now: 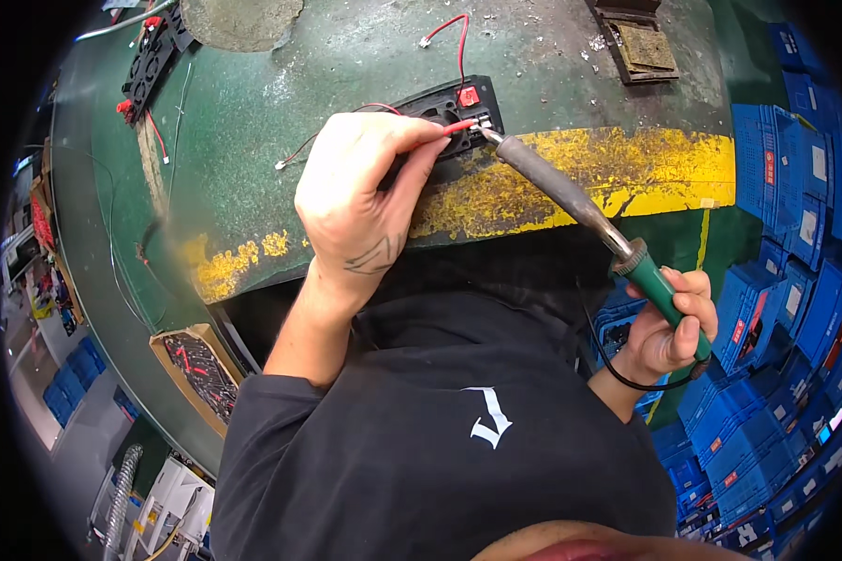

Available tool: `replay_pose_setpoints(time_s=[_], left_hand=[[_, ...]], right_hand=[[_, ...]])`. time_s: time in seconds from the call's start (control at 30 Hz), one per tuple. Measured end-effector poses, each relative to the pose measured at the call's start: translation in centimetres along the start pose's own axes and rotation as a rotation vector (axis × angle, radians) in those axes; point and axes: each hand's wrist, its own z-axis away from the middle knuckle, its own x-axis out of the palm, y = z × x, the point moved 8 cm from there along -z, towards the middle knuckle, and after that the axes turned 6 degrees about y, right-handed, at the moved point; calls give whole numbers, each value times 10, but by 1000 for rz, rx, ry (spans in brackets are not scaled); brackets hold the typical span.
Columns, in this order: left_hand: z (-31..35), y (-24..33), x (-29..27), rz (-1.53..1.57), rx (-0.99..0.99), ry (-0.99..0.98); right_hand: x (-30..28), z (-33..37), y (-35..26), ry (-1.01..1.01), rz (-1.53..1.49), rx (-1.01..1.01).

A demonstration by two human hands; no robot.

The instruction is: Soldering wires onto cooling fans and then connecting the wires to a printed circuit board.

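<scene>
My left hand (360, 192) is closed in a pinch on a thin red wire (458, 126) over a black fan panel (430, 98). The wire's end meets small metal terminals at the panel's right end, beside a red square part (469, 96). In my right hand (672, 327) is a soldering iron (557, 187), gripped by its green handle. Its tip rests at or very near those terminals; contact cannot be told. My left fingers hide part of the panel and its fan. A red lead with a white plug (464, 42) curves away behind the panel.
A metal holder with a worn tan pad (647, 49) stands at the back right. More black fan panels (150, 65) lie at the back left. A carton of small parts (196, 369) sits left of me. Blue crates (767, 154) are stacked at right; a yellow strip (627, 168) marks the bench edge.
</scene>
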Motion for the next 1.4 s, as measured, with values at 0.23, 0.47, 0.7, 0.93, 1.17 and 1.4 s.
replay_pose_setpoints(time_s=[0.23, 0.47, 0.7, 0.93, 1.17, 1.4], left_hand=[[-1, -2, -3, -43, 14, 0], [1, -7, -8, 25, -104, 41], [3, 1, -11, 77, -28, 30], [3, 8, -12, -23, -2, 38], [2, 5, -16, 74, 12, 71], [4, 8, -14, -12, 56, 37]], right_hand=[[-1, 4, 5, 58, 17, 9], [-2, 7, 7, 73, 7, 22], [-1, 7, 7, 77, 16, 16], [-1, 12, 14, 136, -52, 56], [0, 13, 14, 138, -45, 23], [-2, 14, 16, 149, -80, 37]])
